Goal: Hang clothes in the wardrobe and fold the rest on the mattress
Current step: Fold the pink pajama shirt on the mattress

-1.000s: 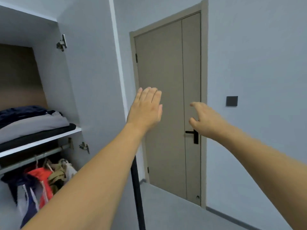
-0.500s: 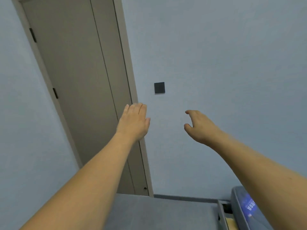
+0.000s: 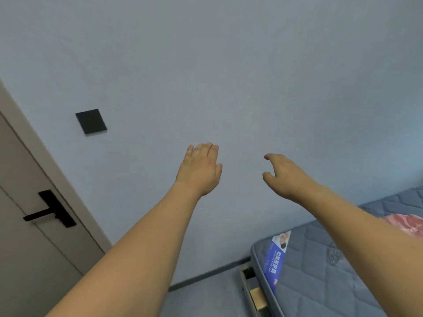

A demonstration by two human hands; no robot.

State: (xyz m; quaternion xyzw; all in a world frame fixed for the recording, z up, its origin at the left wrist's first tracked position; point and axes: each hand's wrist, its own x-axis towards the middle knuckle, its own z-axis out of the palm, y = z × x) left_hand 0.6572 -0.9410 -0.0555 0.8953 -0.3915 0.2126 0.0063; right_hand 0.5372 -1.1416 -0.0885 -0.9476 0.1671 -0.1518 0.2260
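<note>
- Reaching forward, left hand and right hand are both hanging empty, fingers loosely spread.
- Mattress is lying below-right of the hands, nearer the right hand, its long axis running away rightward.
- Pink garment is lying on the mattress: soft, crumpled; ticking quilted, blue.
- Wardrobe is showing nowhere.
</note>
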